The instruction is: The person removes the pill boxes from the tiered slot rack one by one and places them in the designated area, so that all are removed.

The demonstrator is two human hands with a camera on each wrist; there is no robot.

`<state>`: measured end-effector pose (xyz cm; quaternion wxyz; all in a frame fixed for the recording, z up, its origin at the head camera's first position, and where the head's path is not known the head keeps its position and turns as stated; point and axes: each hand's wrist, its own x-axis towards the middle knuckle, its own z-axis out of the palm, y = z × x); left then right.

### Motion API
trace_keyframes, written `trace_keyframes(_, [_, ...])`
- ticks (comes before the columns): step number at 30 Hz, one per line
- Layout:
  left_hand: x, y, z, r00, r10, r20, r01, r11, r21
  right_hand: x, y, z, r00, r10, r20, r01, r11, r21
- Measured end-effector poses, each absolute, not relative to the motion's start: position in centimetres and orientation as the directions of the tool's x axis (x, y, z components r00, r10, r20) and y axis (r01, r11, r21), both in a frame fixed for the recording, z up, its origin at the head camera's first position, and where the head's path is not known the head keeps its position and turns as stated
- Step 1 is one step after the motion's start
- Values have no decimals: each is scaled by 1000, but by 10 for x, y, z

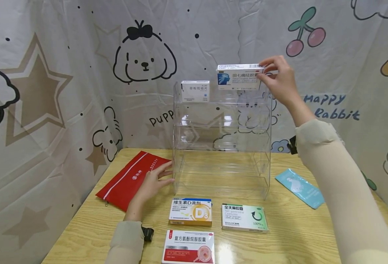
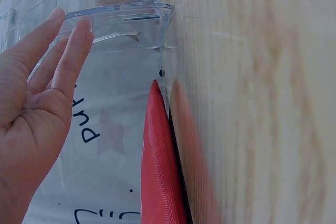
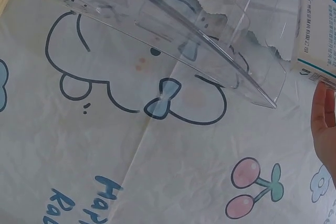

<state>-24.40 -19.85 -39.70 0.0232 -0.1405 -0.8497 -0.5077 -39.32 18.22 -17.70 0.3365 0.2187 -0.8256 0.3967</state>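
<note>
My right hand [image 1: 281, 82] pinches the right end of a white and blue medicine box [image 1: 236, 77] at the top tier of a clear acrylic rack [image 1: 221, 146]. In the right wrist view only part of that box [image 3: 317, 35] shows, with fingers [image 3: 324, 114] at its end. A smaller white medicine box [image 1: 195, 91] stands upright at the left of the same tier. My left hand [image 1: 152, 185] has its fingers extended, their tips right at the rack's lower left side. The left wrist view shows this hand's palm [image 2: 42, 114] beside the clear panel.
Before the rack lie a vitamin D box [image 1: 190, 212], a green and white capsule box [image 1: 245, 218] and a red and white capsule box [image 1: 188, 247]. A red zip pouch [image 1: 131, 179] lies to the left, a teal packet [image 1: 300, 188] to the right. A printed curtain [image 1: 207, 44] hangs behind.
</note>
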Motion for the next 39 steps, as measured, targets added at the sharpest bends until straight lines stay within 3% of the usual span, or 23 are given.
trace_keyframes(13, [-240, -196, -393, -962, 211, 171, 250, 446, 859, -376, 187, -188, -648, -125, 751, -684, 529, -502])
trace_keyframes(28, [-266, -208, -427, -955, 219, 200, 281, 451, 847, -341, 199, -240, -613, -267, 744, -755, 477, -451])
trace_keyframes(39, [-266, -209, -428, -947, 239, 214, 302, 435, 849, -313, 210, -278, -577, -362, 732, -812, 348, -468])
